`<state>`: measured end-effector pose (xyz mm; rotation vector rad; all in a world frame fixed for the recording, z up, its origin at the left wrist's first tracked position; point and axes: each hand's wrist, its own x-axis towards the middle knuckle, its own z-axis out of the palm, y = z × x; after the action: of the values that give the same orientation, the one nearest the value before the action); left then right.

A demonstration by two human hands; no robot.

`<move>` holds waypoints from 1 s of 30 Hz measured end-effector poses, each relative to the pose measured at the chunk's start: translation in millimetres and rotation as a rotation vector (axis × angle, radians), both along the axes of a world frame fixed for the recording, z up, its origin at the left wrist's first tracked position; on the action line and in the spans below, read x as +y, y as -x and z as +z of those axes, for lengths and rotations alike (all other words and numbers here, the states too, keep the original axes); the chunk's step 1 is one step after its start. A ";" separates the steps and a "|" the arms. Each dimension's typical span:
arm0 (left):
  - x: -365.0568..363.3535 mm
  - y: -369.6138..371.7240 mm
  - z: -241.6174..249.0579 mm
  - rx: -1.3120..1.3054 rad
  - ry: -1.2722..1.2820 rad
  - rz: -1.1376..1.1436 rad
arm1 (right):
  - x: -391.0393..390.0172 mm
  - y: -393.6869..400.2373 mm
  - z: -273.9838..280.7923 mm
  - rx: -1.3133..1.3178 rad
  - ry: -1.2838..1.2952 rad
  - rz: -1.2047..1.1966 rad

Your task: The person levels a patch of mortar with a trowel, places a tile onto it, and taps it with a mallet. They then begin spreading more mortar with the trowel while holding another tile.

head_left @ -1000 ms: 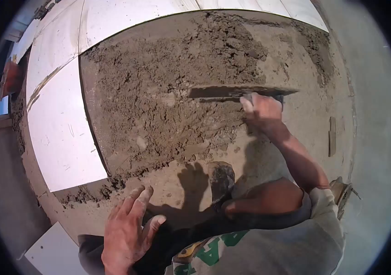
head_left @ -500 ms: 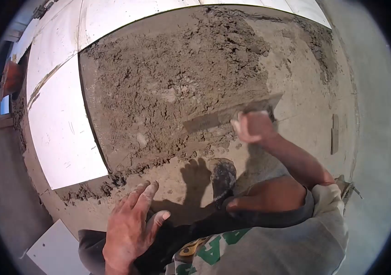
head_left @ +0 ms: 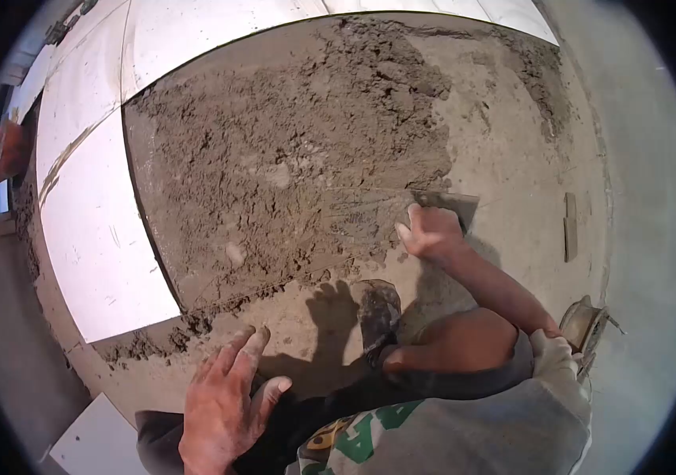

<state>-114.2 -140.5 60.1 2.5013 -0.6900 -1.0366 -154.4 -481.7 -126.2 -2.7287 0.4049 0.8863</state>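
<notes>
Plainly, right hand (head_left: 433,233): fingers curled tight into a fist round the trowel's grip, thumb showing at the left; the grip itself is hidden behind the knuckles
Trowel (head_left: 467,210): long and flat, held at the lower right edge of the mortar; the right end looks dark above bare floor, the left is hard to tell from the mortar around it
Left hand (head_left: 223,404): fingers stretched out and close together, thumb well spread; the palm faces away, so I cannot tell whether it rests on the dark clothing
Mortar (head_left: 251,158): grey-brown, rough and crumbly over most of the bed, with a few paler patches
White tiles (head_left: 108,237): bordering the bed on the left and far sides
Shoe (head_left: 377,310): dusty, planted just below the mortar, near the trowel, with a hand's shadow beside it
Strip (head_left: 570,228): narrow, lying on the floor to the right
Red container (head_left: 12,150): beyond the tiles, far left
</notes>
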 end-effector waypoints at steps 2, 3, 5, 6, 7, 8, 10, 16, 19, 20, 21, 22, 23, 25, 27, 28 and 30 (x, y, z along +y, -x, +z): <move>0.5 -2.0 1.1 0.069 -0.025 0.050 | -3.8 2.5 3.8 0.029 0.081 -0.044; 0.8 -2.9 0.4 0.063 -0.017 0.050 | -15.4 2.0 8.9 -0.085 0.091 -0.143; 2.2 -2.6 1.5 0.026 -0.047 0.029 | -41.8 4.8 25.5 -0.194 0.023 -0.335; 1.4 -3.9 3.0 0.032 -0.042 0.024 | -56.4 1.3 37.1 -0.198 -0.051 -0.430; -0.1 -5.6 4.9 0.030 -0.017 0.018 | -63.6 -3.4 45.0 -0.241 0.081 -0.502; -1.2 -7.3 4.8 0.027 0.010 0.011 | -71.5 -7.3 49.7 -0.285 0.215 -0.573; 2.2 -8.3 1.5 0.004 0.072 -0.015 | -108.8 -0.6 21.5 -0.350 0.353 -0.513; 16.5 -6.9 -11.4 -0.035 0.125 -0.010 | -102.0 7.9 -12.4 -0.117 0.397 -0.363; 14.1 -6.4 -7.3 -0.056 0.129 -0.010 | -67.2 24.4 11.3 -0.128 0.390 -0.357; 11.4 -7.1 -4.2 -0.049 0.111 -0.011 | -61.3 31.6 12.0 -0.124 0.387 -0.353; 8.8 -7.7 -2.5 -0.046 0.108 -0.010 | -56.4 38.9 12.2 -0.152 0.414 -0.377; 5.6 -8.7 -1.6 -0.003 0.074 0.000 | -52.8 46.4 12.7 -0.181 0.443 -0.404; 3.7 -9.0 -1.5 0.040 0.042 0.008 | -46.4 54.3 11.1 -0.178 0.447 -0.408; 4.2 -6.9 -2.7 0.038 0.053 0.013 | -32.9 67.5 1.4 -0.130 0.514 -0.337; 5.4 -5.9 -5.2 0.029 0.062 0.029 | -32.4 74.5 -12.2 -0.164 0.517 -0.330; 7.1 -6.4 -6.6 -0.006 0.108 0.004 | -31.1 74.6 -16.7 -0.196 0.507 -0.320; 9.0 -5.4 -4.5 -0.034 0.150 -0.035 | -31.9 77.7 -14.7 -0.288 0.538 -0.314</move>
<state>-108.9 -131.5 55.6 2.3903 -0.7933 -0.9204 -232.0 -513.5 -140.9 -3.0628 1.1073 0.3239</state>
